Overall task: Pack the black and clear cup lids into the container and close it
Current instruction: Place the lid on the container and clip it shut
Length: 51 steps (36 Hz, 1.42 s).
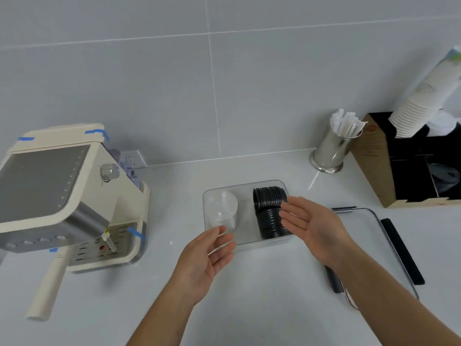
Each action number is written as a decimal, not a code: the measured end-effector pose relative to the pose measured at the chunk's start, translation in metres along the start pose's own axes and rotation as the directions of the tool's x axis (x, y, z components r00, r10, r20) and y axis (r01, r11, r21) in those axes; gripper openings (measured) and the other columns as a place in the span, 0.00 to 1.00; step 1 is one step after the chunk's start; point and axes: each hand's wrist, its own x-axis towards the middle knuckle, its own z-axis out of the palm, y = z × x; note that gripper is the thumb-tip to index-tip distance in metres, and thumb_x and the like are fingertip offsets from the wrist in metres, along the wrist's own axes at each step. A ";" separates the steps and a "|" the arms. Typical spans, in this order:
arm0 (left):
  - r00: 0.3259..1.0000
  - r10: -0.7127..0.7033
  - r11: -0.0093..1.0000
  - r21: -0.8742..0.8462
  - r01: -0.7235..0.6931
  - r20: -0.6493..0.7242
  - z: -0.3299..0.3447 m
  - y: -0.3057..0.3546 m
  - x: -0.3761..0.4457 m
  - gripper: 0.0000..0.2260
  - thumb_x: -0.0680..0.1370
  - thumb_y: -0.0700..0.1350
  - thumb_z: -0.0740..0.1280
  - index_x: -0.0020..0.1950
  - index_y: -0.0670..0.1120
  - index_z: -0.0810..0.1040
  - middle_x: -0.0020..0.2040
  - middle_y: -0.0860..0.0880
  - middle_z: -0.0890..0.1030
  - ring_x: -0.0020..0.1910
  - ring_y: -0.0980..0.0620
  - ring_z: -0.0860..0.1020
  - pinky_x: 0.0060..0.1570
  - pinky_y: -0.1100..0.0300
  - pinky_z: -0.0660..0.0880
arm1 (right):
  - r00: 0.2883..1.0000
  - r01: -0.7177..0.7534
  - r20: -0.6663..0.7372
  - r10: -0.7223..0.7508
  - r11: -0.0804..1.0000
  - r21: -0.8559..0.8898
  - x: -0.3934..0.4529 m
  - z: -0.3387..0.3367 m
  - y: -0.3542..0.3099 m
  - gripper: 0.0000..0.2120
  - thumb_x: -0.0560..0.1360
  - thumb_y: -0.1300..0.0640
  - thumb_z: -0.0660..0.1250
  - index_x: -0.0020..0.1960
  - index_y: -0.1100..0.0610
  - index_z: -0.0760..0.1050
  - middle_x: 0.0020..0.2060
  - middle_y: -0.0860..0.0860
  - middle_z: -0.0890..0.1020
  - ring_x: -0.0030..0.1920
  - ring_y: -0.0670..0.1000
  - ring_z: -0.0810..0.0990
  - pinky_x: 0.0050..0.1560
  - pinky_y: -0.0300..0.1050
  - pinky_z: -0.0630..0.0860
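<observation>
Both lid stacks in container, left hand, right hand open-palmed beside

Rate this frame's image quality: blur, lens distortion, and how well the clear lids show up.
Head view: soft all over, with motion blur on the cream espresso machine at left; wide-angle bending tilts the stack of white paper cups; lighting even, shadows faint; the stack of clear plastic lids barely separates from the transparent rectangular container, unlike the row of black lids.

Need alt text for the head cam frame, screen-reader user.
Two open hands, left hand and right hand, hover at a clear container holding black lids and clear lids. Its lid lies on the counter to the right; a coffee machine stands left.
</observation>
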 end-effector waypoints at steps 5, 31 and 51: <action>0.998 -0.064 0.998 0.022 0.064 0.029 0.025 -0.022 0.003 0.10 0.80 0.45 0.65 0.55 0.42 0.83 0.49 0.42 0.86 0.47 0.46 0.86 0.43 0.54 0.81 | 0.994 0.062 -0.092 -0.060 0.998 0.028 -0.012 -0.046 -0.015 0.12 0.78 0.57 0.64 0.58 0.62 0.79 0.50 0.56 0.86 0.51 0.55 0.85 0.52 0.49 0.79; 0.971 -0.200 0.932 0.281 0.229 -0.128 0.160 -0.153 0.045 0.09 0.78 0.43 0.69 0.56 0.42 0.80 0.48 0.42 0.84 0.47 0.46 0.83 0.46 0.54 0.79 | 0.948 -0.032 -0.317 0.012 0.998 -0.058 0.000 -0.294 -0.041 0.10 0.77 0.55 0.67 0.54 0.59 0.80 0.50 0.57 0.86 0.51 0.55 0.85 0.50 0.48 0.79; 0.979 0.004 0.839 0.534 0.107 -0.202 0.210 -0.195 0.072 0.06 0.76 0.38 0.69 0.49 0.49 0.81 0.47 0.49 0.84 0.43 0.52 0.81 0.42 0.60 0.78 | 0.963 -0.188 -0.268 0.039 0.809 -0.556 0.032 -0.333 -0.016 0.05 0.75 0.56 0.69 0.42 0.53 0.84 0.37 0.55 0.85 0.36 0.54 0.80 0.43 0.50 0.79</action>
